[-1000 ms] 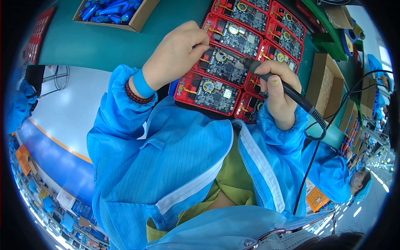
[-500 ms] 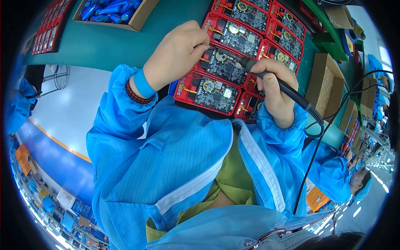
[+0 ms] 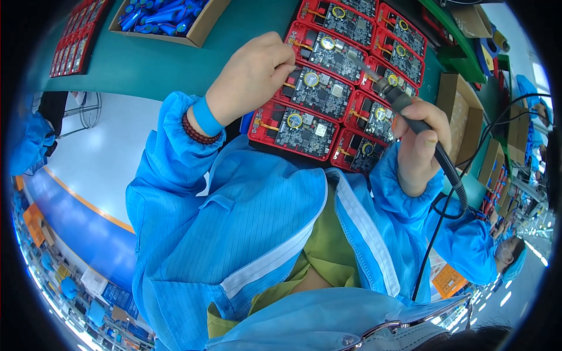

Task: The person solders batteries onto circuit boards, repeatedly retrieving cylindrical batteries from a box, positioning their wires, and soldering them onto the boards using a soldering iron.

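Several green-black circuit boards (image 3: 321,93) sit in red plastic cases, laid out in rows on the green bench. Each has a round yellow-rimmed part on it. My left hand (image 3: 249,73) is pinched closed at the left edge of a case in the middle of the left column; whatever its fingertips hold is hidden. In my right hand (image 3: 422,143) is a soldering iron (image 3: 399,100) with a dark handle and cable. Its metal tip points up and left, over the boards, and looks raised above them.
A cardboard box (image 3: 202,26) of blue cylindrical parts stands at the far left, beyond more red cases (image 3: 73,44). On the right are an open cardboard box (image 3: 459,111), a green rack (image 3: 462,58) and the iron's black cable. A co-worker (image 3: 468,248) sits to the right.
My right hand has drawn the soldering iron to the right, away from the board beside my left fingertips, uncovering that board. My left hand stays pinched in nearly the same place.
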Demonstrator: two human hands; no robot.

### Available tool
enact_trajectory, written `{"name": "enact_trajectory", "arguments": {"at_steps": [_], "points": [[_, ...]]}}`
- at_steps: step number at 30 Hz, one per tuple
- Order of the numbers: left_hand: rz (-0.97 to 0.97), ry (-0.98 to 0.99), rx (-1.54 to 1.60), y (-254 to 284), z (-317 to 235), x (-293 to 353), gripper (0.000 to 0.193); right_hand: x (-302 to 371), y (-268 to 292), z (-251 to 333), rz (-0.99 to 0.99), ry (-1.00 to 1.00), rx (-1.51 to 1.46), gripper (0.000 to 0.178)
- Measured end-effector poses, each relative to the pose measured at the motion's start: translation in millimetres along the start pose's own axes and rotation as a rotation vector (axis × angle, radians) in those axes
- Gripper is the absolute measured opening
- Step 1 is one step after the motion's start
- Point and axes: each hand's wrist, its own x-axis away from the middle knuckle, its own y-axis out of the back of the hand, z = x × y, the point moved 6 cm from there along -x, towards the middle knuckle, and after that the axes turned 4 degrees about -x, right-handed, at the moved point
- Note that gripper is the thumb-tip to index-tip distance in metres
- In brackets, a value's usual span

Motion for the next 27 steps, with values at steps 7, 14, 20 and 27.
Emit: {"name": "enact_trajectory", "arguments": {"at_steps": [7, 14, 20, 27], "points": [[-0.060, -0.003, -0.090, 6, -8, 0, 0.003, 8, 26, 19, -0.217, 0.073, 0.052, 0.057], [-0.324, -0.033, -0.237, 87, -14, 2, 0.004, 28, 61, 28, -0.372, 0.098, 0.086, 0.057], [-0.467, 0.087, -0.478, 178, 41, 9, 0.006, 32, 67, 26, -0.373, 0.107, 0.044, 0.053], [-0.090, 0.089, -0.650, 170, 78, -8, 0.013, 30, 59, 28, -0.340, 0.111, 0.050, 0.053]]}}
